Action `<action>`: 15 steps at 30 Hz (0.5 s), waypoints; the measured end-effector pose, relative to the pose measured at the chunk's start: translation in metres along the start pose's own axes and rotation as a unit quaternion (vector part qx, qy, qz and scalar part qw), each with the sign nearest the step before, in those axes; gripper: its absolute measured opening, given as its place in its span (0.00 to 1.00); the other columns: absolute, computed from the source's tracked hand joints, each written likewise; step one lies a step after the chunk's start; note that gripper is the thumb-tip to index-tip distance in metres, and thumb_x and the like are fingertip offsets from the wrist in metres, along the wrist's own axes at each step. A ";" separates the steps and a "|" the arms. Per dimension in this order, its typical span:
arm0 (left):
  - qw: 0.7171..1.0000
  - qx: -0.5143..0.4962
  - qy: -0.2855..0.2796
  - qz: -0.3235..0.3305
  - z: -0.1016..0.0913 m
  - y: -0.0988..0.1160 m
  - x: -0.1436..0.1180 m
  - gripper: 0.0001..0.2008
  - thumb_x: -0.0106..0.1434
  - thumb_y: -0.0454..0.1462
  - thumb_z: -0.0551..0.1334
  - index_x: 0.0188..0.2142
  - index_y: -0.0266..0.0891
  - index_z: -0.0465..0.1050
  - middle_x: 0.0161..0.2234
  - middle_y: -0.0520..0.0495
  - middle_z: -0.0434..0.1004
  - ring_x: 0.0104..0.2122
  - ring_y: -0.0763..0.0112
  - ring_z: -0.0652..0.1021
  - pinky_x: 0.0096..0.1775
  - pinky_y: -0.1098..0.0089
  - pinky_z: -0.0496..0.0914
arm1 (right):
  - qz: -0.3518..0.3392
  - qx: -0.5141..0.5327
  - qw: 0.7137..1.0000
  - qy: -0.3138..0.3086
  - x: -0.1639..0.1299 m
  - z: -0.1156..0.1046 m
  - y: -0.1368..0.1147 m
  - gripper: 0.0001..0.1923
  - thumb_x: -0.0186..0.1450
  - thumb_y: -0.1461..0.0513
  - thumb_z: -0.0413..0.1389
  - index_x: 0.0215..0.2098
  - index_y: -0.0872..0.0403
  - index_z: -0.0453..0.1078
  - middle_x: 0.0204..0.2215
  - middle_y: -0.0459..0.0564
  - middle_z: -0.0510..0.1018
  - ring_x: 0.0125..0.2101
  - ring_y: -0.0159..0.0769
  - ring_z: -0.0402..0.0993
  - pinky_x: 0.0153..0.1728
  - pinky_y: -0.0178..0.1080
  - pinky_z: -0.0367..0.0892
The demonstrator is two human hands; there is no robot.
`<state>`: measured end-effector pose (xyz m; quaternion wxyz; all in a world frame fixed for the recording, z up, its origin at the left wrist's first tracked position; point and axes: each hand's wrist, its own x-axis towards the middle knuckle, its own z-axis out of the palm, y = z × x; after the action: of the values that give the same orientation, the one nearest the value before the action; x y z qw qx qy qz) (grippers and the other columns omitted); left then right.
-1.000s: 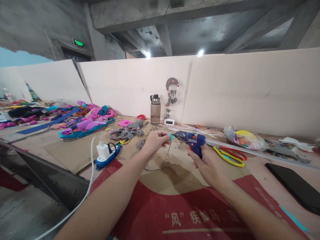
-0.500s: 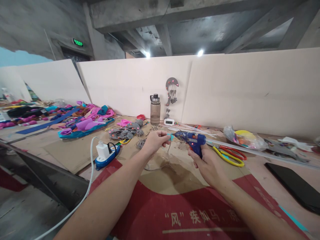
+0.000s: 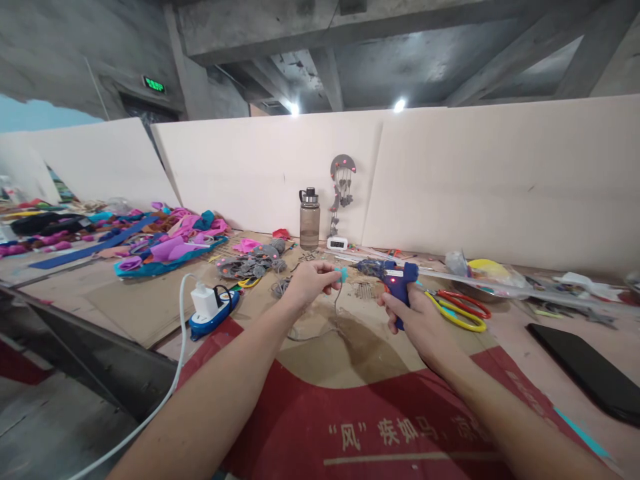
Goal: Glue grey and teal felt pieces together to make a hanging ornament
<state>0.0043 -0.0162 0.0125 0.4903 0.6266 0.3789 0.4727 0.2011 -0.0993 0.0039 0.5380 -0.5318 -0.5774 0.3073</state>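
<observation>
Between the fingertips of my left hand (image 3: 314, 283) is a small turquoise piece (image 3: 342, 274), pinched and held above the cardboard (image 3: 320, 363). A thin grey cord (image 3: 336, 307) hangs down from near it and loops over the cardboard. My right hand (image 3: 413, 317) is wrapped round the grip of a blue hot glue gun (image 3: 397, 283). The gun's nozzle points left toward the turquoise piece, with a small gap between them. A red light glows on its side.
Left of my hands lie grey felt pieces (image 3: 253, 263) and a blue power strip (image 3: 215, 317) with a white plug. Yellow-handled scissors (image 3: 463, 317), red-handled scissors (image 3: 465, 303) and a black phone (image 3: 585, 370) are at right. A water bottle (image 3: 309, 223) and a small clock (image 3: 337, 244) stand behind.
The glue gun in my right hand has moved slightly right, its nozzle farther from the turquoise piece. My left hand keeps nearly the same place.
</observation>
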 end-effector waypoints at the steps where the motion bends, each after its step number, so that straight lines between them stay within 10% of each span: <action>1: 1.000 -0.003 -0.007 0.000 0.000 0.000 0.000 0.10 0.53 0.40 0.65 0.27 0.33 0.72 0.21 0.50 0.74 0.17 0.82 0.68 0.22 0.78 0.63 | 0.029 0.029 0.999 -0.011 0.003 -0.001 0.001 0.13 0.57 0.53 0.56 0.34 0.52 0.63 0.28 0.47 0.75 0.18 0.29 0.63 0.17 0.34 0.64; 8: 0.999 -0.001 -0.036 0.003 0.002 0.001 -0.003 0.11 0.53 0.41 0.65 0.28 0.33 0.72 0.21 0.48 0.74 0.18 0.81 0.67 0.22 0.78 0.61 | 0.210 -0.149 0.962 -0.087 0.024 -0.024 0.025 0.09 0.57 0.55 0.55 0.30 0.53 0.64 0.23 0.50 0.76 0.16 0.32 0.66 0.18 0.36 0.64; 12: 0.999 0.006 -0.032 0.007 0.005 0.005 -0.006 0.11 0.53 0.42 0.65 0.29 0.35 0.71 0.18 0.53 0.70 0.17 0.82 0.64 0.21 0.78 0.58 | 0.010 -0.374 0.927 0.015 0.024 -0.032 0.028 0.13 0.55 0.54 0.57 0.20 0.51 0.62 0.20 0.53 0.72 0.25 0.43 0.72 0.28 0.44 0.65; 15: 0.998 0.038 -0.013 0.040 0.012 0.011 -0.012 0.11 0.52 0.42 0.65 0.27 0.35 0.70 0.19 0.55 0.67 0.19 0.81 0.65 0.22 0.77 0.58 | -0.136 -0.328 0.931 0.085 0.017 -0.020 0.015 0.09 0.56 0.55 0.56 0.28 0.53 0.65 0.31 0.56 0.74 0.38 0.47 0.72 0.41 0.50 0.65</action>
<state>0.0124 -0.0326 0.0197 0.4520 0.6655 0.3648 0.4688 0.2269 -0.0841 0.0001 0.4177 -0.6190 -0.6647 -0.0217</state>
